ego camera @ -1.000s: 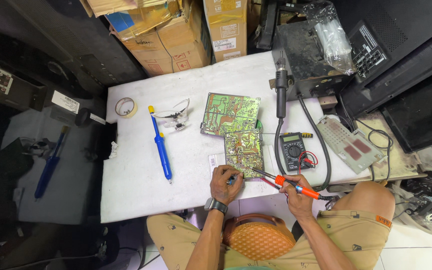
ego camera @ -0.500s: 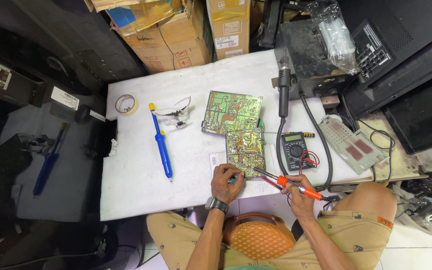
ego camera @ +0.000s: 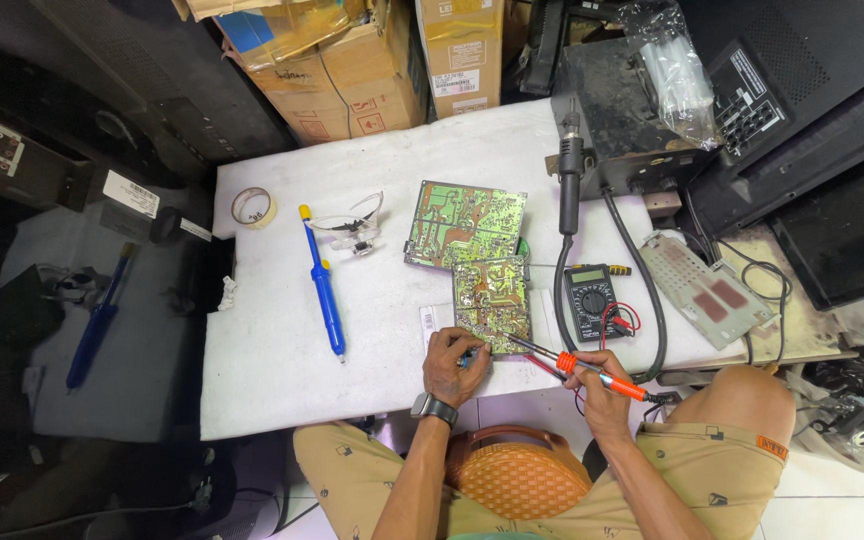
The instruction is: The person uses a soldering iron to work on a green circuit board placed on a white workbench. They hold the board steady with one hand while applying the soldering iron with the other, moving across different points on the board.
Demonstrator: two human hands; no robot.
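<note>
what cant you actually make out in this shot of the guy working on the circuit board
Head view only:
- What the left hand pinches at the edge of the small circuit board: covered by its fingers.
- Where the tip of the orange-handled soldering iron in the right hand meets the board: too small to tell.
- The multimeter reading: too small.
- The parts on the larger circuit board: too fine to tell apart.

Brown cardboard boxes (ego camera: 352, 60) with white labels stand at the far edge of the desk (ego camera: 272, 370). A black multimeter (ego camera: 590, 300) with a small grey screen lies to the right. A white sticker (ego camera: 131, 193) sits on the dark equipment at far left.
</note>
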